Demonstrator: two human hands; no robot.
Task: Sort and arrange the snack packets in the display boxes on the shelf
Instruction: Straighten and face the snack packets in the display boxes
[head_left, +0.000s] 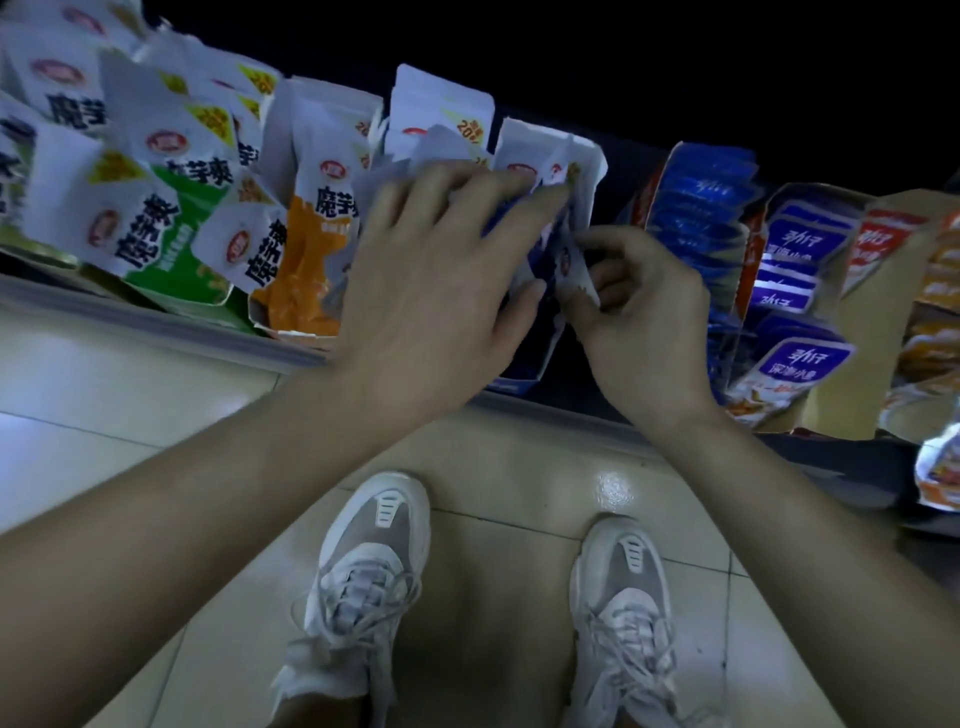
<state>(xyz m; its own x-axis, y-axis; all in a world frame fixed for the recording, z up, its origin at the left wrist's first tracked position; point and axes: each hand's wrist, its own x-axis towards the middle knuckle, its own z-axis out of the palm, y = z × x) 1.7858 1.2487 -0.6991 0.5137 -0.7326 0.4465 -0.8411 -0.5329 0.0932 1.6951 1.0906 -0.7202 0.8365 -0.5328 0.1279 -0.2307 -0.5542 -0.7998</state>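
Making room, apparently, packets (524, 150) are pressed back by the straight-fingered left hand (436, 291); a blue packet (569, 262) is pinched by the right hand (644, 317).

A shelf (130, 317) carries an orange box (301, 296), with a green box (182, 275) just left of it and a blue box (522, 366) to its right.
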